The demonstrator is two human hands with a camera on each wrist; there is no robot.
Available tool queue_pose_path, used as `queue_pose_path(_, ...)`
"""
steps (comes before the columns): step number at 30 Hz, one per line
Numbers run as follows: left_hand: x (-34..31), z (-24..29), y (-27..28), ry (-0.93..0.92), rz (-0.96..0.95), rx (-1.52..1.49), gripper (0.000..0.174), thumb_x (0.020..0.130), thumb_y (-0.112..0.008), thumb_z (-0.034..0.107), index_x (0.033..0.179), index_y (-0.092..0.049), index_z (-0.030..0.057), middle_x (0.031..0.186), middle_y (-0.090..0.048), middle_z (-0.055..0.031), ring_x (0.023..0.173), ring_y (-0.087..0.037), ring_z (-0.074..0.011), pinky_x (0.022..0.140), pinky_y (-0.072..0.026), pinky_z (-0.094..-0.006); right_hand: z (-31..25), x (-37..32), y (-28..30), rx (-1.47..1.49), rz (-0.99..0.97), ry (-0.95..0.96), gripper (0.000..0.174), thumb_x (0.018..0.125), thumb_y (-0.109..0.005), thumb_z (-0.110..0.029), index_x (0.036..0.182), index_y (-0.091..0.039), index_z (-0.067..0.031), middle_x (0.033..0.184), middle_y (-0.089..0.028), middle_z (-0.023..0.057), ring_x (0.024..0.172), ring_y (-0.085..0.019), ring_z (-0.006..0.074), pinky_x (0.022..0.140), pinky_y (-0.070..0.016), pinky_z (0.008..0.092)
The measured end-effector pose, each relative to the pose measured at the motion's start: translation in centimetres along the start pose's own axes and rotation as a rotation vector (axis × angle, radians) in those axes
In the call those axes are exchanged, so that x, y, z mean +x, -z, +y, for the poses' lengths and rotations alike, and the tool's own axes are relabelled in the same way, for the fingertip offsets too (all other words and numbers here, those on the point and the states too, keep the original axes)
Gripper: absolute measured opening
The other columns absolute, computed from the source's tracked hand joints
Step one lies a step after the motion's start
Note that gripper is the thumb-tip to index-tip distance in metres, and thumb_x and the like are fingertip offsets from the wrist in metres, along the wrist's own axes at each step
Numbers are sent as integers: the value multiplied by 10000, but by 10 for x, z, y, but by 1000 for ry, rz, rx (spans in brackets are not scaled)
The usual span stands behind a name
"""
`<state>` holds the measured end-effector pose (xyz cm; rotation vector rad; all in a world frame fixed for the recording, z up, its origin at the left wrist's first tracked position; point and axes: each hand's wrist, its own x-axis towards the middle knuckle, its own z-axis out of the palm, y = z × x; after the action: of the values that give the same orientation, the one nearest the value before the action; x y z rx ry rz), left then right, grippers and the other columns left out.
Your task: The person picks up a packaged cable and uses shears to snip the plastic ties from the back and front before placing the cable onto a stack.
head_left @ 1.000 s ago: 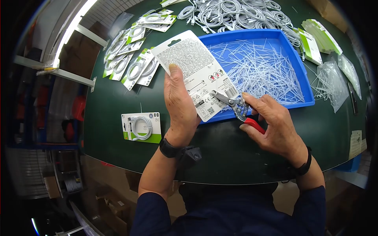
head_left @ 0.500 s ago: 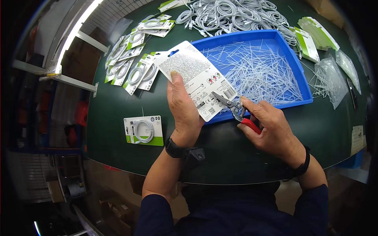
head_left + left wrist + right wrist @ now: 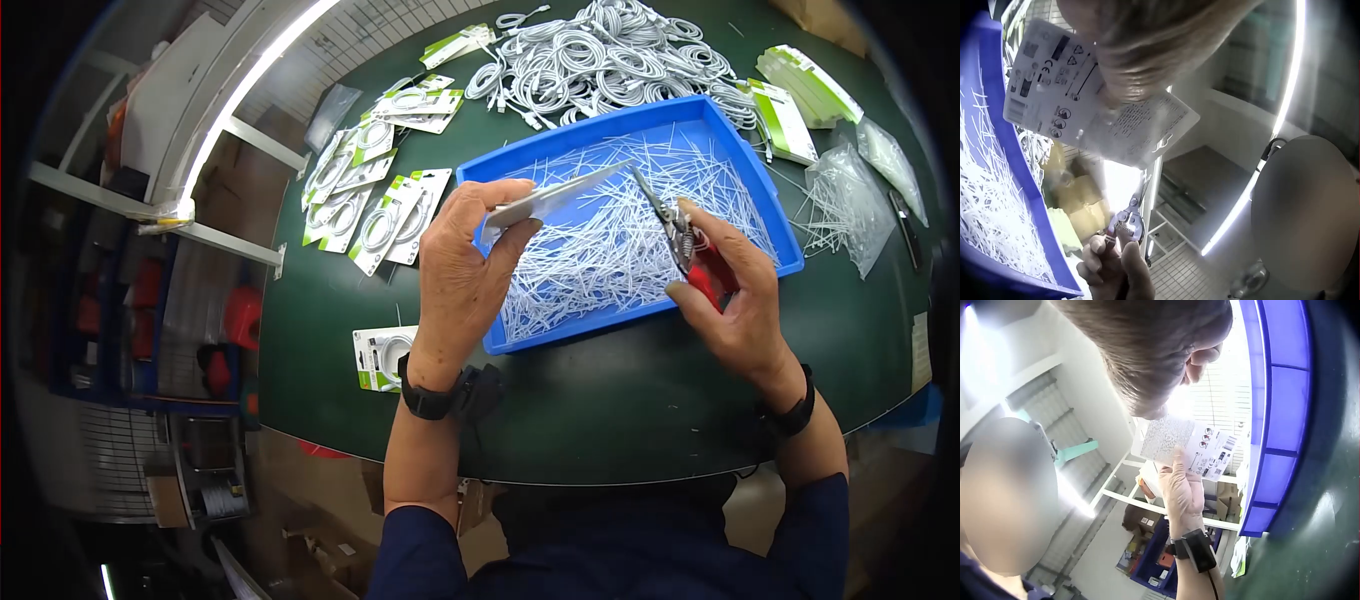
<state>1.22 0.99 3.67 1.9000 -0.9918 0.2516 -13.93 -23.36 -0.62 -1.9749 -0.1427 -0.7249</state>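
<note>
My left hand (image 3: 460,260) grips a white printed cardboard pack (image 3: 575,192) between thumb and fingers, tilted almost edge-on over the tray in the head view. Its text, symbols and barcode show in the left wrist view on the pack (image 3: 1041,87). In my right hand (image 3: 740,305) is a pair of red-handled spring shears (image 3: 706,284), blades pointing up beside the pack's far end and apart from it. Below both hands lies a blue tray (image 3: 570,335) full of thin white plastic strips (image 3: 610,250).
A heap of coiled white cables (image 3: 610,55) lies at the back. Carded cables (image 3: 380,225) spread at the left, with one carded cable (image 3: 380,365) nearer me. Green-white cards (image 3: 785,125), a clear bag (image 3: 855,220) and a dark pen-like tool (image 3: 905,230) lie at the right.
The left hand has turned the pack from its printed face to nearly edge-on. The shears have come off the pack and moved right and up. The head view has shifted left.
</note>
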Motion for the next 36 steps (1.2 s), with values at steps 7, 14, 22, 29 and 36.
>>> queue_pose_path(7, 8, -9, -15, 326, 459, -723, 140, 1034, -665, 136, 1107, -667, 18, 1026, -721, -77, 956, -670, -176, 865, -547, -347, 3, 2, 0, 26, -5, 13, 713, 792, -817, -13, 1467, -588, -23, 977, -638, 49, 755, -558, 74, 700, -487, 238)
queue_pose_path(14, -10, -72, -6, 160, -131, -1655, 491, 1153, -321, 454, 871, -527, 108, 703, -431, 6, 669, -411, -150, 657, -432, -324, -14, -7, -7, 71, -368, -36, 737, 741, -862, -61, 1438, -623, -70, 887, -624, 67, 691, -563, 155, 640, -493, 292)
queue_pose_path(22, 0, -64, -23, -4, -510, -1686, 655, 1142, -143, 570, 875, -542, 124, 723, -517, -15, 699, -489, -171, 706, -510, -360, -24, -18, -17, -24, -534, -13, 754, 689, -893, -59, 1401, -646, -67, 920, -640, 103, 750, -629, 218, 646, -522, 339)
queue_pose_path(29, 8, -69, -15, -109, -587, -1500, 616, 1145, -203, 552, 890, -555, 115, 729, -528, -20, 685, -490, -169, 695, -517, -357, -26, -19, -18, 66, -548, -57, 668, 735, -896, -141, 1357, -665, -65, 916, -648, 117, 790, -670, 284, 680, -539, 377)
queue_pose_path(36, 10, -68, -12, -204, -620, -1430, 673, 1111, -218, 633, 898, -578, 107, 754, -569, -55, 741, -527, -195, 722, -504, -382, -25, -22, -21, 67, -539, -55, 655, 741, -893, -135, 1353, -670, -61, 903, -654, 119, 761, -668, 286, 669, -536, 382)
